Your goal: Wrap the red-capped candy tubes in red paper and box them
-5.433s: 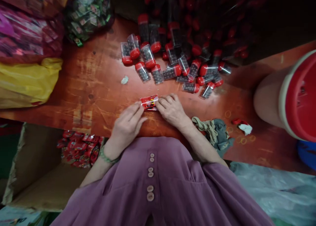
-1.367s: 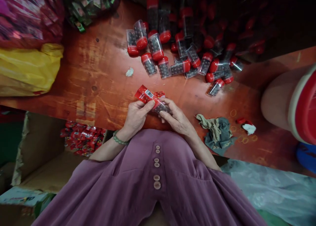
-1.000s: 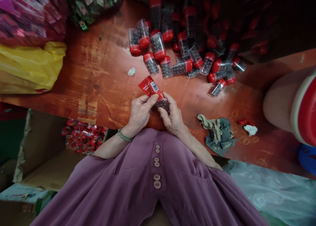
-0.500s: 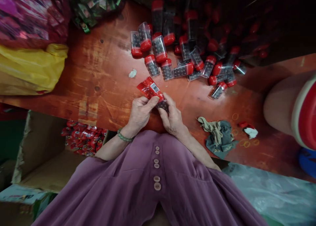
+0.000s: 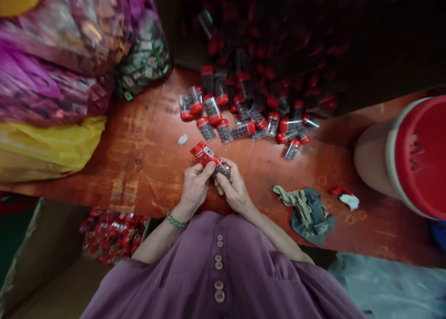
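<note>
A red packet (image 5: 206, 154) with a barcode label is joined to a clear container of dark balls (image 5: 222, 170), held over the table's front edge. My left hand (image 5: 196, 184), with a green bead bracelet at the wrist, pinches the packet between thumb and fingers. Closed around the container's lower end is my right hand (image 5: 232, 187). Beyond the hands, several clear tubes of dark balls with red caps (image 5: 212, 109) lie in a loose group, running back into a dark pile.
Bulging bags (image 5: 69, 91) and a yellow bag (image 5: 52, 147) sit at the left. A cardboard box (image 5: 45, 254) holds red packets (image 5: 111, 230) below the table (image 5: 149, 161). Rags (image 5: 310, 212), rubber bands and a red-lidded bucket (image 5: 376, 147) are at the right.
The camera view has tilted up, so table items appear lower. My right hand has shifted its fingers on the container; both hands still hold the packet and container.
</note>
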`<state>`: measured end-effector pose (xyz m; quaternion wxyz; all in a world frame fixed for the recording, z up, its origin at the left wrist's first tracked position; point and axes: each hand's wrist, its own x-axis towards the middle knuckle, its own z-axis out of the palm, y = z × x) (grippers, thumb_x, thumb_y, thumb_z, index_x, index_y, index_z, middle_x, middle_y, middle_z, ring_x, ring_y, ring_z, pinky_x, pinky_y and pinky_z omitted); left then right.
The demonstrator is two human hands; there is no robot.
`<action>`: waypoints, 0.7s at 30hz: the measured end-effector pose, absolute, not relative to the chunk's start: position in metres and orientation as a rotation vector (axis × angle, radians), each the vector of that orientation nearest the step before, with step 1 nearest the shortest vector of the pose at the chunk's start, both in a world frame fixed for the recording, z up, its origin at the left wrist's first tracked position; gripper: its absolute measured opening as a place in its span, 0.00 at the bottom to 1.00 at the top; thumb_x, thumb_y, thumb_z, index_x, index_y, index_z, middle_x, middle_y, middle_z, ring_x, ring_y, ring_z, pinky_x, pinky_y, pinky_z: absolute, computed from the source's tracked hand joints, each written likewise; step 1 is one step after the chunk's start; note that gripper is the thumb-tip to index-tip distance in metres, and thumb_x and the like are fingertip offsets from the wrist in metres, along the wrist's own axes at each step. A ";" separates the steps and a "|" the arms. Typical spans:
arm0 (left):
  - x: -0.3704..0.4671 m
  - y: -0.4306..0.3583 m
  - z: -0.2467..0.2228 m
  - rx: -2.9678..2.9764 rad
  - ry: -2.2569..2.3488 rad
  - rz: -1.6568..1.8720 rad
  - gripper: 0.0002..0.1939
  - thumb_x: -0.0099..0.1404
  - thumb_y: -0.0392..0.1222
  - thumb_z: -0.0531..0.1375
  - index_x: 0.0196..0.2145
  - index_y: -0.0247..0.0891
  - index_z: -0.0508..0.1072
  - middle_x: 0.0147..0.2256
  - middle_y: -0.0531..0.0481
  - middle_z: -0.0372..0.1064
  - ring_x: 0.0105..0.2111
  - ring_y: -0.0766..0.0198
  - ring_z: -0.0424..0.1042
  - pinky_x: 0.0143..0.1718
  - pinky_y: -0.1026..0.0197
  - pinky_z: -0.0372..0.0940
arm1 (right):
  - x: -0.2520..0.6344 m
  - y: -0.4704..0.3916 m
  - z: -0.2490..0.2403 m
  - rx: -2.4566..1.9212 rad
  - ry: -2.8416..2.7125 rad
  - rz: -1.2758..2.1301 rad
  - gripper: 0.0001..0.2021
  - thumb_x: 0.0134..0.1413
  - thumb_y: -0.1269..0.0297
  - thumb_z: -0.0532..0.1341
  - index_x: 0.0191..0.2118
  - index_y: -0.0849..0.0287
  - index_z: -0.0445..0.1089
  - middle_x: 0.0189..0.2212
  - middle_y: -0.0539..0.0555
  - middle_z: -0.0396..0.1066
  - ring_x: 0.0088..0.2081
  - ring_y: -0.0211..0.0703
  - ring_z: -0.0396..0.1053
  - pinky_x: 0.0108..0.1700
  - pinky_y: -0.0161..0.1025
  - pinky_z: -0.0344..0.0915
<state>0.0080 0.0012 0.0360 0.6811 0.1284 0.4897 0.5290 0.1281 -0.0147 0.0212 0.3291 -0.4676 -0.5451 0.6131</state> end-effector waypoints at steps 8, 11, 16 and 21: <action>-0.001 0.019 0.051 0.281 1.121 1.225 0.20 0.41 0.50 0.76 0.25 0.34 0.78 0.22 0.52 0.74 0.21 0.69 0.69 0.27 0.66 0.68 | 0.137 0.001 0.040 -1.171 -1.428 1.560 0.23 0.63 0.56 0.58 0.61 0.55 0.58 0.36 0.50 0.69 0.30 0.34 0.68 0.35 0.36 0.70; 0.000 0.021 0.053 0.282 1.113 1.224 0.19 0.41 0.50 0.76 0.25 0.34 0.78 0.23 0.51 0.74 0.20 0.68 0.68 0.24 0.64 0.68 | 0.139 0.005 0.041 -1.131 -1.325 1.586 0.21 0.63 0.56 0.58 0.58 0.54 0.61 0.38 0.51 0.71 0.31 0.35 0.71 0.38 0.38 0.73; 0.011 0.017 0.053 0.319 1.082 1.202 0.19 0.43 0.51 0.75 0.24 0.34 0.78 0.21 0.52 0.71 0.20 0.71 0.65 0.22 0.68 0.61 | 0.136 0.004 0.032 -1.088 -1.218 1.554 0.20 0.60 0.56 0.62 0.55 0.52 0.61 0.37 0.50 0.73 0.31 0.36 0.73 0.39 0.39 0.75; 0.008 0.010 0.051 0.344 1.037 1.116 0.19 0.43 0.51 0.75 0.22 0.33 0.78 0.19 0.52 0.69 0.18 0.73 0.61 0.21 0.68 0.59 | 0.133 0.003 0.032 -1.072 -1.108 1.618 0.19 0.56 0.53 0.66 0.49 0.53 0.61 0.34 0.49 0.74 0.27 0.35 0.73 0.35 0.38 0.74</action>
